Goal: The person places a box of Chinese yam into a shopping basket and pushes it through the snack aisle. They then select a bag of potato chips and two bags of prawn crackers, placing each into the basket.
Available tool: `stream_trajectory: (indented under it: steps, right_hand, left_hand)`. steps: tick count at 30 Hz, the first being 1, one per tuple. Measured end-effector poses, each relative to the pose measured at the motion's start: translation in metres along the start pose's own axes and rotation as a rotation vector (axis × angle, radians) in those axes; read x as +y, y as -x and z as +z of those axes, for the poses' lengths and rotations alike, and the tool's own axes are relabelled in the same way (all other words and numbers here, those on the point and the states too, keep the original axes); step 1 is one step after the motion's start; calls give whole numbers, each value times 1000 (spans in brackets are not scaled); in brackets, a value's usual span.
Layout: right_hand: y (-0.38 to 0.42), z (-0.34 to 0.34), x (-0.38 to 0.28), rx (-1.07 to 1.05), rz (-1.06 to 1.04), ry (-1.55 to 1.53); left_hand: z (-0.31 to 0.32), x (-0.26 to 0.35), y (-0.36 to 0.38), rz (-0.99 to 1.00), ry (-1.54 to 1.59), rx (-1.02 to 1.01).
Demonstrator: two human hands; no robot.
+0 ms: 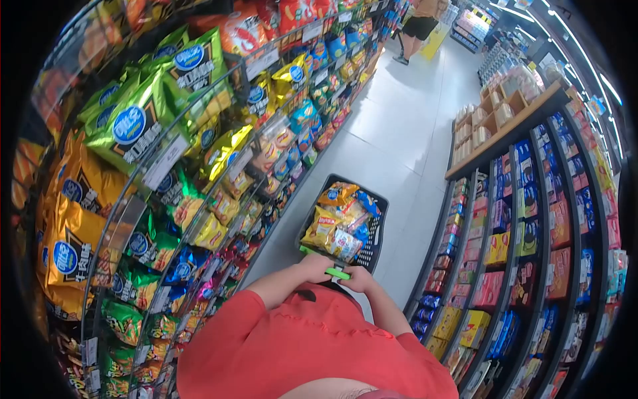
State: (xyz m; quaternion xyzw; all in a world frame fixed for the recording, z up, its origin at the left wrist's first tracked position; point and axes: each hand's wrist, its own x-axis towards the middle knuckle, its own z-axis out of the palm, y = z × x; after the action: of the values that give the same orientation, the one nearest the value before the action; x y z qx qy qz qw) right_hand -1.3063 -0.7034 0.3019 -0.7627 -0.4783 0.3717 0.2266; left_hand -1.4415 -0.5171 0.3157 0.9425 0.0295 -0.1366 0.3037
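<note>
Both my hands are in front of my red shirt at the near end of a dark plastic shopping basket [377, 247]. My left hand [318, 268] is closed around the basket's green handle [339, 273]. Close beside it, my right hand [359, 279] grips the same handle from the other side. Inside the basket lie several snack bags: a yellow bag [322, 227], an orange bag [337, 193], a white and blue bag [347, 245] and some blue packets. The fingers of both hands are partly hidden by the handle and by each other.
A tall rack of chip bags [136, 123] runs along the left. On the right, a shelf of boxed snacks [495, 246] lines the aisle, with a wooden display [505, 126] beyond it. Grey tiled floor [399, 126] stretches ahead, where a person [419, 30] stands at the far end.
</note>
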Motion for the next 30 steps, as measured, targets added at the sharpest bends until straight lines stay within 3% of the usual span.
stream_trajectory:
  steps: [5,7,19,21,23,27,30]
  right_hand:
    - [24,23,-13,99,76,-20]
    - [33,26,-20,87,69,-4]
    - [80,94,-33,-136,40,-212]
    - [92,102,-26,-155,5,-218]
    - [106,107,-23,-79,-163,-231]
    - [131,113,-30,-68,-110,-10]
    - [142,125,-19,-67,-186,-40]
  left_hand:
    - [20,6,23,29,-18,55]
    - [12,16,28,-77,-4,-72]
    - [56,42,112,-115,-37,-52]
    - [65,53,120,-170,-93,-50]
    - [76,63,128,-198,-99,-25]
    - [112,77,148,-236,-65,44]
    - [137,86,161,-271,-54,51]
